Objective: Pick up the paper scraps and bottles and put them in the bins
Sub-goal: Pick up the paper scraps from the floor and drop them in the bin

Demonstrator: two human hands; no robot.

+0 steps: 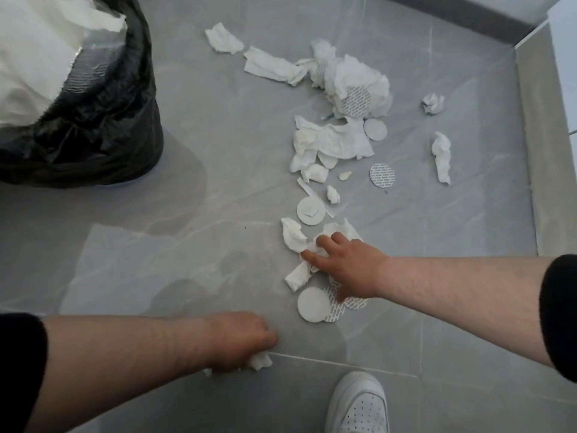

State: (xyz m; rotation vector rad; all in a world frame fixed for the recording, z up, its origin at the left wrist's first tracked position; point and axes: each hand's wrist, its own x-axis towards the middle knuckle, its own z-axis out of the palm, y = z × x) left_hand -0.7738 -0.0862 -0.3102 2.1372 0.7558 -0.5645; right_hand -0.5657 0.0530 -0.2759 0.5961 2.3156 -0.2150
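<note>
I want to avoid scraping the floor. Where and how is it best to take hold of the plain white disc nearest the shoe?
Probably at the left rim of the white disc, coming from the left. It lies flat on the tile floor, so the fingers must lift an edge. Its right side rests on a patterned disc near the right hand.

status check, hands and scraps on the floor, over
Left hand closed on a paper scrap. Right hand down on a tissue piece, spread open. Many scraps and discs left on floor; bin upper left, path clear.

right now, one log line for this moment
left hand: shut on white paper scrap | right hand: open, reaching onto torn white tissue scrap | black-lined bin: upper left
</note>
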